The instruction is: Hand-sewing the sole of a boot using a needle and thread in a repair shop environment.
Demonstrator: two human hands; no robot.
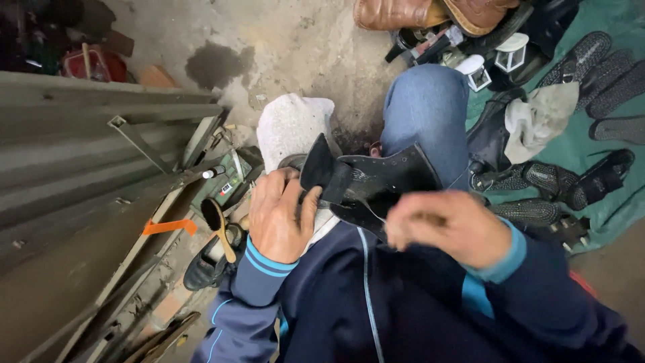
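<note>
On the far left, corrugated metal sheeting point(74, 148) leans along the wall; it keeps your left elbow hemmed in, so work close to your body. Below it a wooden-handled brush point(218, 225) lies across a dark shoe point(205, 265) on the floor, near your left forearm and easy to knock.

Your left hand point(279, 215) has its fingers point(308, 202) closed around the upper edge of the black boot point(373, 185), which sits on your lap over a grey cloth point(292, 128) draped on your left knee. Keep that grip firm and the boot tilted toward you, so the opening stays steady.

Your right hand point(447, 225) is at the boot's near side. It is blurred, so you cannot tell whether its fingers are curled on something or merely bent. I judge a thin thread or lace runs there; draw it slowly, without jerking.

To the right, past your jeans-clad knee point(426, 111), black soles point(605, 67) and sandals point(571, 181) crowd a green sheet point(628, 20), with 2 brown shoes point(430, 12) above. Nothing blocks the boot itself.
</note>
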